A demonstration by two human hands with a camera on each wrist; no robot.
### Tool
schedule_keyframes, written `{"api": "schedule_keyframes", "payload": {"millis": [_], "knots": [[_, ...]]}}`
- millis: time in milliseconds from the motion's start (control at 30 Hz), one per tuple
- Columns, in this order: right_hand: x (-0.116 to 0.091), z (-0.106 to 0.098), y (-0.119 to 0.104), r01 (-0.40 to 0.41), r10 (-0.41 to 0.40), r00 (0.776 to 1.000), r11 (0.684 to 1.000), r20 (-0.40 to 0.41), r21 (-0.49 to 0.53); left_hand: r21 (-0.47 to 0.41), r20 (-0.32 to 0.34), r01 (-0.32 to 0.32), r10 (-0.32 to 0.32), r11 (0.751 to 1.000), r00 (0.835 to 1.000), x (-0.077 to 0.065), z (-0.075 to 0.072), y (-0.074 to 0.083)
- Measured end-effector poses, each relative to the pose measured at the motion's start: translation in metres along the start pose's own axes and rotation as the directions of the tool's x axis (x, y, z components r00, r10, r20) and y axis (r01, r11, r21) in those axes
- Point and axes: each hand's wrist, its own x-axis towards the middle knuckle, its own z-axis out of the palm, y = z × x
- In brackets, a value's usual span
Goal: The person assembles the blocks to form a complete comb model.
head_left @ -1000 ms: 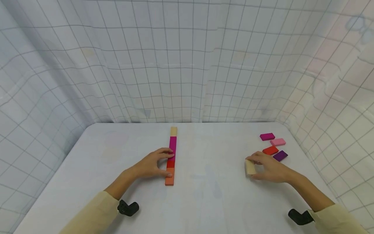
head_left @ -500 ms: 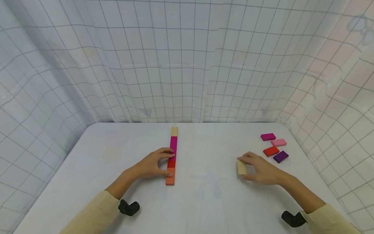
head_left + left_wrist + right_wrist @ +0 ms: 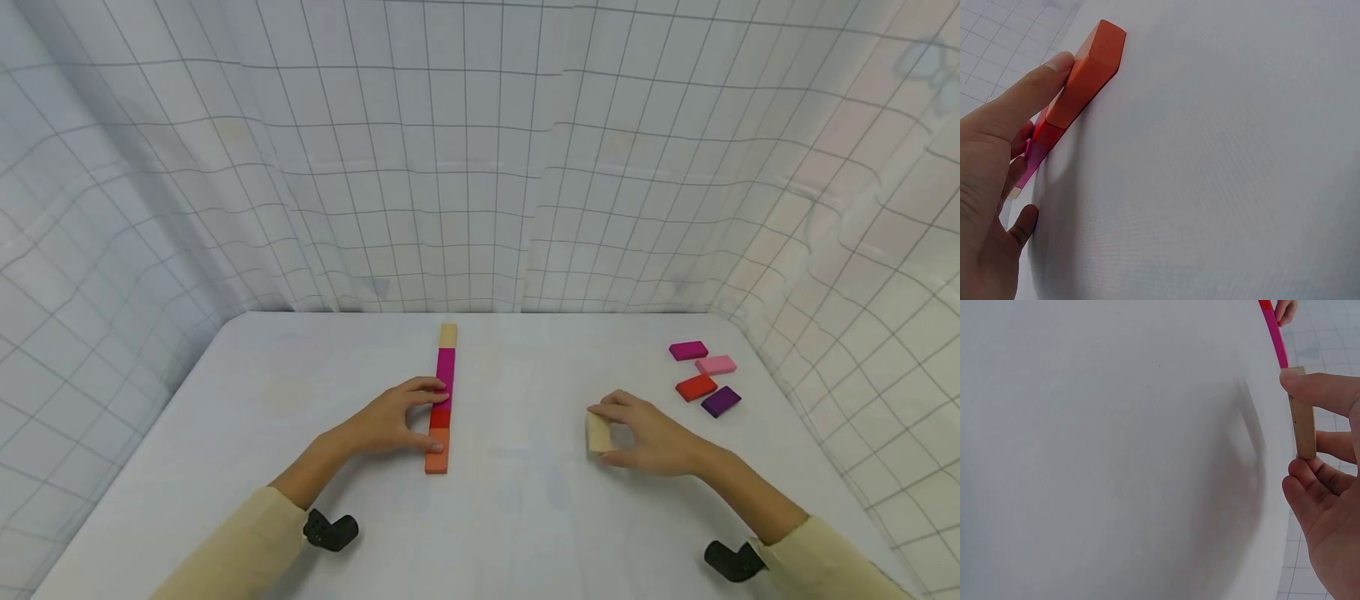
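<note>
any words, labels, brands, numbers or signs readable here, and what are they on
None readable in any view.
The row of blocks, the beige block in the right hand and the four loose blocks show no lettering.
The curtain carries grid lines, not text.
Any marking on the black wrist cameras is too small to read.

1. No lettering, number or brand can be read on the blocks.
2. The gridded curtain carries no readable words or signs.
3. On the black wrist devices, any label is too small to read.
</note>
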Motion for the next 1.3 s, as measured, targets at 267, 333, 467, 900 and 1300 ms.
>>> {"api": "schedule_keyframes", "payload": {"millis": [267, 333, 467, 900, 1300], "knots": [[0.01, 0.007, -0.009, 0.016, -0.016, 1.0, 1.0, 0.016, 0.013, 0.0, 0.0, 0.0, 0.0, 1.0, 1.0, -0.001, 0.0, 0.0], [0.013, 0.009, -0.012, 0.026, -0.026, 0.999, 1.0, 0.02, 0.013, 0.002, -0.001, -0.003, 0.003, 1.0, 1.0, -0.001, 0.001, 0.0], [0.018, 0.014, -0.019, 0.044, -0.045, 0.999, 0.999, 0.026, 0.015, 0.001, -0.006, -0.017, 0.017, 1.0, 1.0, -0.001, 0.0, 0.0], [0.036, 0.028, -0.04, 0.137, -0.139, 0.989, 0.989, 0.043, 0.045, 0.001, -0.001, -0.006, 0.006, 1.0, 1.0, -0.001, 0.0, 0.0], [0.056, 0.045, -0.064, 0.22, -0.224, 0.973, 0.973, 0.057, 0.067, 0.012, -0.002, -0.006, 0.006, 1.0, 1.0, 0.0, 0.001, -0.002]]}}
